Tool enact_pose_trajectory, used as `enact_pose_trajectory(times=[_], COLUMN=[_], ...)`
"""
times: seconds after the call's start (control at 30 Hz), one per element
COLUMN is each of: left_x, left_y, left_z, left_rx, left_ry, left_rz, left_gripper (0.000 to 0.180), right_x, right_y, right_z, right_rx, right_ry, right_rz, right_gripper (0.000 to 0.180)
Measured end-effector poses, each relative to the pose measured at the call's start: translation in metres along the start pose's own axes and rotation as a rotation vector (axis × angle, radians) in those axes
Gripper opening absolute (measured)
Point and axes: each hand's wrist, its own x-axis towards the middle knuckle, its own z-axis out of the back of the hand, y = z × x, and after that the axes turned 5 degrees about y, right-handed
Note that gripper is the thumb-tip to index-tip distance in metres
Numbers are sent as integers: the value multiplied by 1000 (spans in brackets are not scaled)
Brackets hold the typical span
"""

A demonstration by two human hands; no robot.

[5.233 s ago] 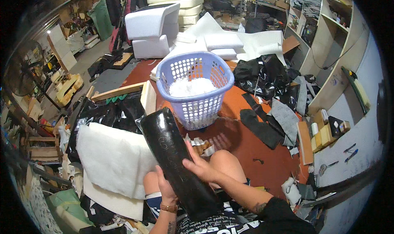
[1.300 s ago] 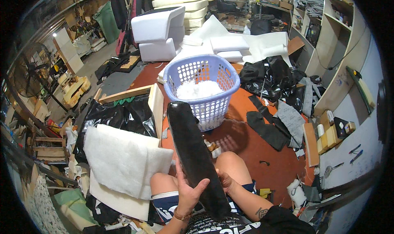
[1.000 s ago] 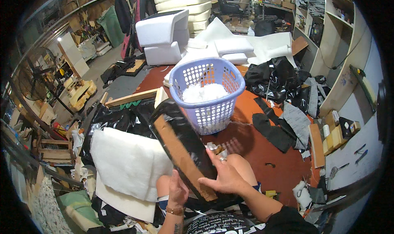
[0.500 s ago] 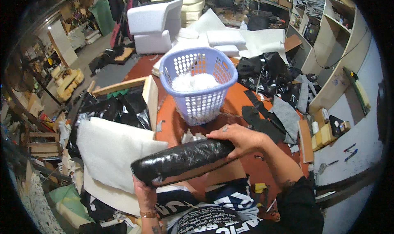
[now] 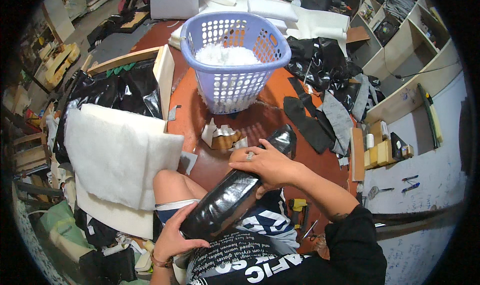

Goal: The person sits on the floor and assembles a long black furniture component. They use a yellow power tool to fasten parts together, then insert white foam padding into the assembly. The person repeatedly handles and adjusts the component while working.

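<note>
Long black glossy padded piece, two-hand hold over my lap

Item: long, rounded, glossy black wrapped piece (image 5: 220, 205), lying slantwise above my thighs, near end low to my left, far end up and to my right.

Right hand (image 5: 270, 167): laid across the upper part, fingers bent over the top surface, thumb on the side facing me; piece pinched between them. Left hand (image 5: 175, 237): cups the near end, thumb spread wide from the fingers, end seated between. Left fingertips partly behind the piece; cannot tell how hard they press.

Step in hand, my judgement: handling and checking the wrapped piece, pressing or feeling along its cover. Next move probably calls for keeping both ends supported while the grip shifts; the cover looks slick and could slide if one hand lets go early.

Surroundings: just beyond, torn brown-and-white scraps (image 5: 222, 136) on the reddish-brown floor covering (image 5: 210, 162). Beyond those, a lavender-blue perforated plastic basket (image 5: 235, 82) holding white fluffy filling (image 5: 225, 56). To my left, folded white fibre batting (image 5: 117, 155). To my right, a yellow-and-black tool (image 5: 298, 206) near my thigh.
</note>
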Motion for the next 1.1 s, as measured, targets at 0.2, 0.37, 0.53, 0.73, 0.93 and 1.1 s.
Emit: enact_pose_trajectory(times=[0.2, 0.37, 0.53, 0.73, 0.93, 1.1], left_x=[43, 74, 62, 63, 84, 71], left_y=[-31, -61, -66, -73, -102, -88], left_z=[-6, -22, -48, -55, -57, -70], left_rx=[133, 257, 407, 417, 332, 397], left_ry=[92, 170, 2, 1, 82, 45], left_rz=[22, 125, 119, 190, 292, 208], left_gripper=[129, 135, 123, 122, 120, 126], right_x=[30, 22, 4, 10, 9, 8], right_y=[-12, -18, 14, 2, -19, 3], right_z=[7, 18, -8, 4, 8, 11], right_rx=[-111, -150, -160, -24, -7, -114], right_ry=[179, 244, -22, 63, 64, 123], right_rz=[82, 81, 230, 234, 256, 179], right_gripper=[126, 122, 119, 118, 118, 119])
